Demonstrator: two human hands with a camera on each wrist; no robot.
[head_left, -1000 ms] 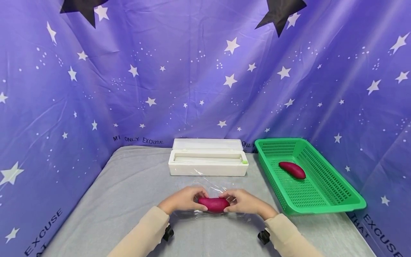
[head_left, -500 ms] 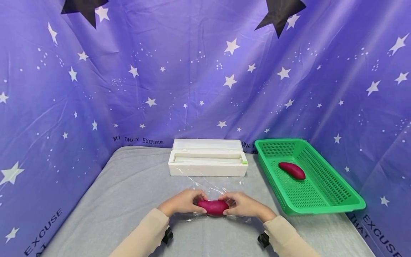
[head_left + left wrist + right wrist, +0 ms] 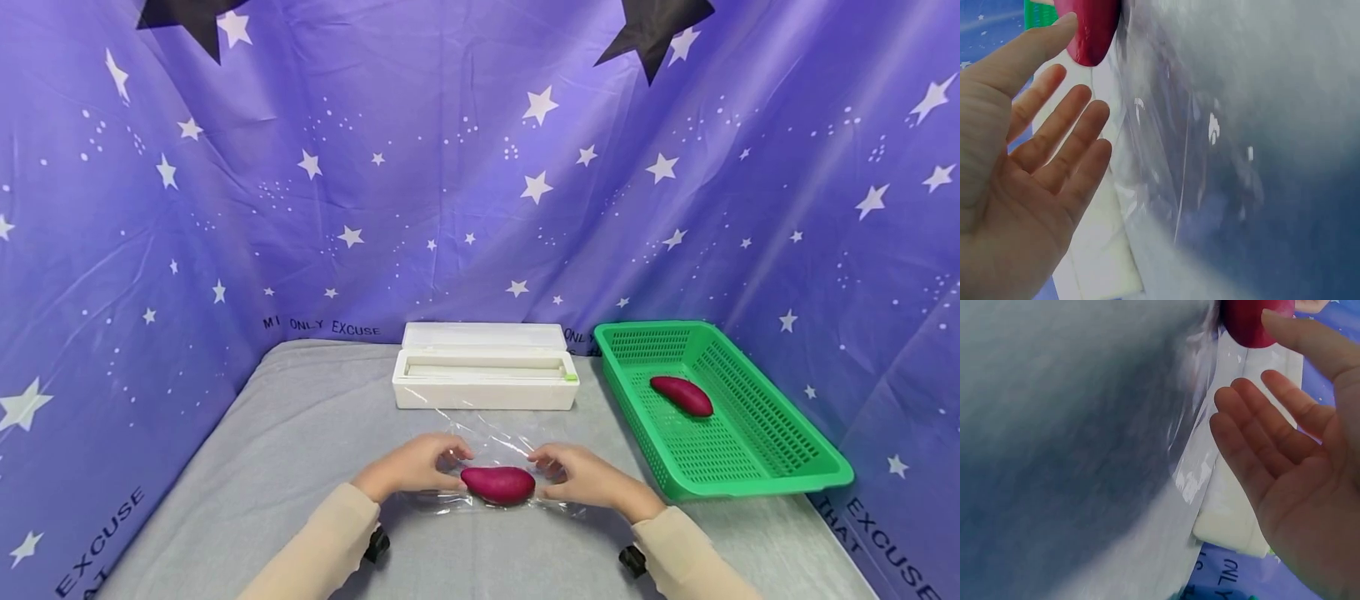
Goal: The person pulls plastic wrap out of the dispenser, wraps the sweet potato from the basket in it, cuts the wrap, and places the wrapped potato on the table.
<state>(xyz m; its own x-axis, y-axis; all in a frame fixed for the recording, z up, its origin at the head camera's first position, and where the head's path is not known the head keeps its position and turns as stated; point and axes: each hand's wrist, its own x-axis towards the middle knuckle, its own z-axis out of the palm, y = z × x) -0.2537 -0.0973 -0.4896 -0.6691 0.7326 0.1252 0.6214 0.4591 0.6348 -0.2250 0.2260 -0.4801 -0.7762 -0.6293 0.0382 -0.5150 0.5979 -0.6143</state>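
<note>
A purple-red sweet potato (image 3: 498,485) lies on a sheet of clear plastic wrap (image 3: 487,433) in the middle of the table. My left hand (image 3: 422,463) is at its left end, the fingers relaxed and spread, holding nothing. At the other end my right hand (image 3: 583,475) likewise has loose fingers around no object. Both wrist views show the palms turned inward, with the left thumb (image 3: 1054,39) and right thumb (image 3: 1297,337) close to the sweet potato. Whether either thumb still touches it I cannot tell.
Behind the wrap stands a white cling film box (image 3: 486,395) with its lid raised; the wrap reaches up to its front. A green plastic basket (image 3: 757,487) on the right holds a second sweet potato (image 3: 682,396). A purple star-printed curtain (image 3: 450,167) surrounds the table.
Both hands gripped the sweet potato by its ends earlier. Now they have let go and drawn apart sideways, leaving it lying on the wrap.
</note>
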